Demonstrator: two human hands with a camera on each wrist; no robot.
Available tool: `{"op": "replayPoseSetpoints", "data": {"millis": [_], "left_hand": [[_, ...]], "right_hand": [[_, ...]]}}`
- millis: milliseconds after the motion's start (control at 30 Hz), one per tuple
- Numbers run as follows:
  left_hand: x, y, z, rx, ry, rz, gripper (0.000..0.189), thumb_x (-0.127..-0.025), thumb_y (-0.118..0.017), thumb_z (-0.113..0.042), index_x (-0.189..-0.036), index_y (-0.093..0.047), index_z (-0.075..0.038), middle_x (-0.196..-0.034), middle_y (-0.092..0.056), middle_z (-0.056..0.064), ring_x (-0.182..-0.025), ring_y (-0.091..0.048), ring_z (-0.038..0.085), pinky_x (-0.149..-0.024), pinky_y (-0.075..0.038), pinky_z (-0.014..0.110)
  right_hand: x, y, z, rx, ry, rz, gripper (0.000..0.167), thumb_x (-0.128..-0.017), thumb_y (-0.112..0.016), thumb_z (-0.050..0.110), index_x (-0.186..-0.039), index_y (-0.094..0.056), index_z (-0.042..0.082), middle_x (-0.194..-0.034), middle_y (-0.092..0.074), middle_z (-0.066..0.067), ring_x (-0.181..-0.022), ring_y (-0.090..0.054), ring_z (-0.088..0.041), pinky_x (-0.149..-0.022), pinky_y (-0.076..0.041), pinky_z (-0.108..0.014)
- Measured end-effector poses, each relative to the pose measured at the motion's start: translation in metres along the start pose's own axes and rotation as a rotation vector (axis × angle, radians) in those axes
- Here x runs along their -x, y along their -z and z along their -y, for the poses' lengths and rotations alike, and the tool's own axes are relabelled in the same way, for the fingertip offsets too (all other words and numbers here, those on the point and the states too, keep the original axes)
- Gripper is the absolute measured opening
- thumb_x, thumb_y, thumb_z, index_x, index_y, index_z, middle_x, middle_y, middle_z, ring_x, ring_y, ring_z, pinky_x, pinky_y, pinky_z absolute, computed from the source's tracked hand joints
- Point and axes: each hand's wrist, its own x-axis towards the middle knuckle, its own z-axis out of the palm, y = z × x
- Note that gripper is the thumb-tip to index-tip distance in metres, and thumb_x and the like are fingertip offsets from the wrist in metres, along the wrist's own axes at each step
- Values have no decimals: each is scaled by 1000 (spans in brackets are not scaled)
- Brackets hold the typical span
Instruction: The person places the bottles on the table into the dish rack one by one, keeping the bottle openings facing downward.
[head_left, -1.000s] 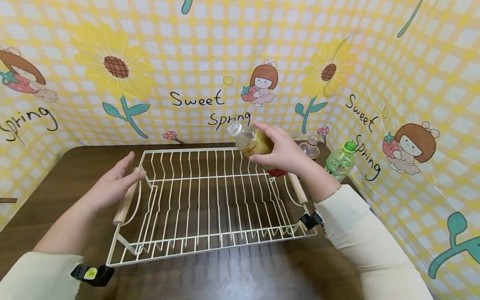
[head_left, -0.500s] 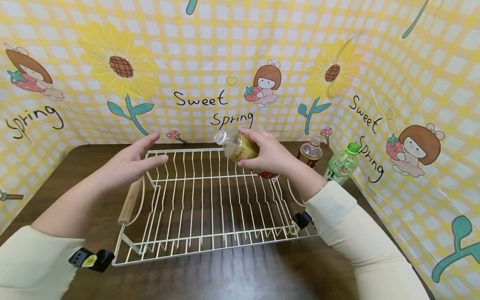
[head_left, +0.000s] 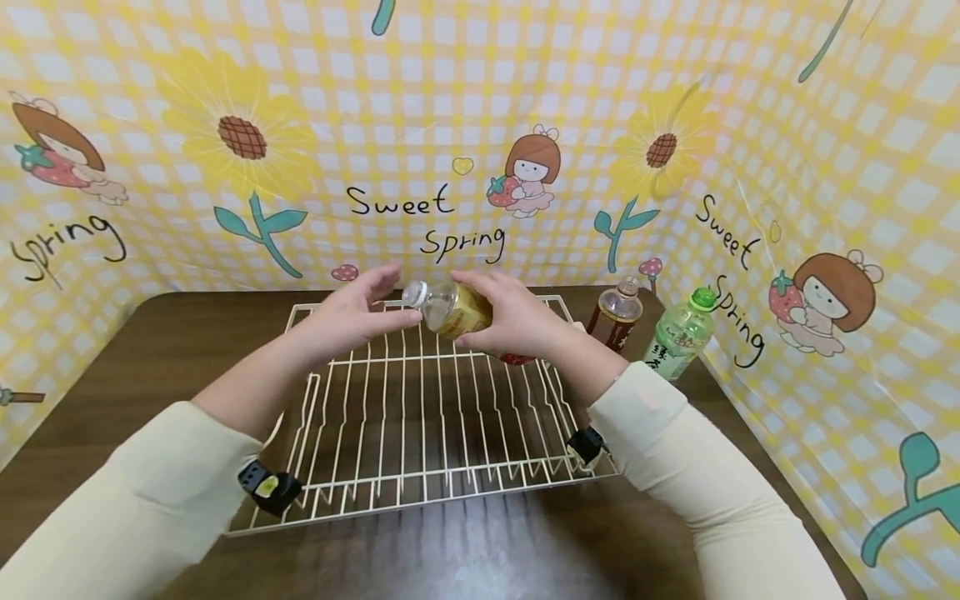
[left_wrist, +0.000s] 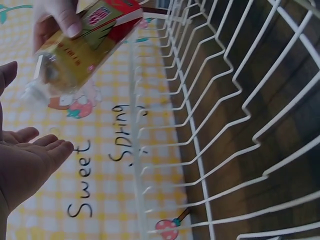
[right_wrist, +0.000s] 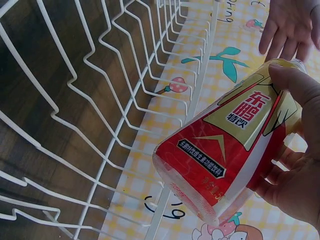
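A plastic drink bottle with a yellow and red label and a white top is tilted in the air above the rack, its top toward the left. My right hand grips it round the label, thumb and fingers on opposite sides. Near the white top my left hand is held with its fingers spread; in the left wrist view a gap shows between those fingers and the bottle. Below both hands stands a white wire dish rack. The left hand and forearm hide part of its left side.
A bottle with a dark brown label stands to the right of the rack. Beside it is a green bottle with a green cap. The brown table is bounded by a yellow checked cloth wall behind and at the sides.
My left hand has moved right from the rack's left handle to near the bottle's top. My right hand has carried the tilted bottle left, bringing the brown-labelled bottle into fuller view.
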Motion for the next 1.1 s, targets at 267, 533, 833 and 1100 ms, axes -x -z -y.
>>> {"op": "replayPoseSetpoints", "data": {"millis": [267, 533, 833, 1100], "left_hand": [[-17, -14, 11, 14, -7, 5, 87, -90, -71, -29, -157, -19, -12, -154, -37, 17, -135, -44, 34, -103, -45, 46], [-19, -17, 17, -20, -8, -8, 78, -86, -75, -26, -151, -34, -11, -149, -43, 18, -125, -52, 34, -92, -53, 39], [-19, -17, 19, -80, -25, 14, 69, -85, -76, -28, -143, -44, -8, -144, -47, 18, -122, -54, 33, -94, -50, 39], [-15, -18, 23, -107, -8, -18, 69, -84, -78, -32, -140, -47, -8, -139, -50, 18, -120, -55, 33, -93, -51, 41]], "right_hand": [[-6, -6, 4, 10, 33, 20, 81, -77, -82, 35, -145, -44, 14, -138, -55, -4, -124, -48, -25, -97, -44, -41], [-8, -11, 9, 65, 83, 47, 80, -76, -82, 34, -144, -46, 13, -143, -53, -6, -133, -44, -26, -111, -36, -42], [-8, -15, 13, 88, 102, 75, 79, -77, -82, 36, -145, -46, 19, -140, -54, -2, -129, -45, -23, -102, -40, -39], [-6, -18, 14, 70, 88, 78, 85, -77, -82, 38, -149, -40, 20, -146, -49, -4, -133, -42, -26, -107, -38, -43]]}}
